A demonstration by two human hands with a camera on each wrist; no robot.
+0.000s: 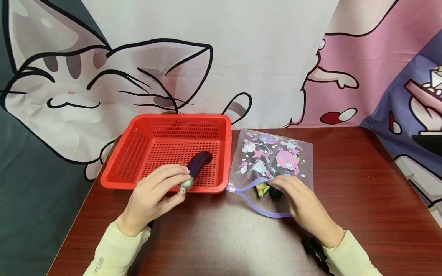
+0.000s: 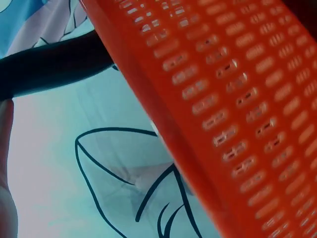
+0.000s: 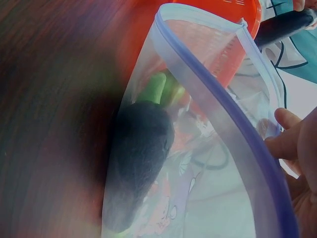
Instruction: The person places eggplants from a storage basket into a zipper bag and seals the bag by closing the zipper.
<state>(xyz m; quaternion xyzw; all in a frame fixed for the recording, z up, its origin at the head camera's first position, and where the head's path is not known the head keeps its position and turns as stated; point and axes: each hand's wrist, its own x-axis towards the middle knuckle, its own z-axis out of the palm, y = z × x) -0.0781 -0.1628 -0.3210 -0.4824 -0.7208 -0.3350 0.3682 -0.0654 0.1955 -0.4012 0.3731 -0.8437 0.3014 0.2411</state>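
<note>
My left hand [image 1: 152, 199] pinches a dark purple eggplant [image 1: 199, 163] near its pale green stem end, over the front of the red basket [image 1: 226, 153]. In the left wrist view the eggplant [image 2: 54, 67] crosses beside the basket wall. My right hand [image 1: 305, 205] grips the upper edge of a clear zip bag [image 1: 272, 151] printed with pink and white cartoon figures. The bag's purple zip [image 1: 257, 209] gapes toward me. Inside lie a dark elongated vegetable [image 3: 141, 163] and something green [image 3: 154, 89], partly hidden by the film.
The red basket has perforated walls and floor and stands left of the bag on a brown wood-grain table [image 1: 362, 184]. Close behind the table hangs a cloth [image 1: 272, 69] printed with cartoon animals.
</note>
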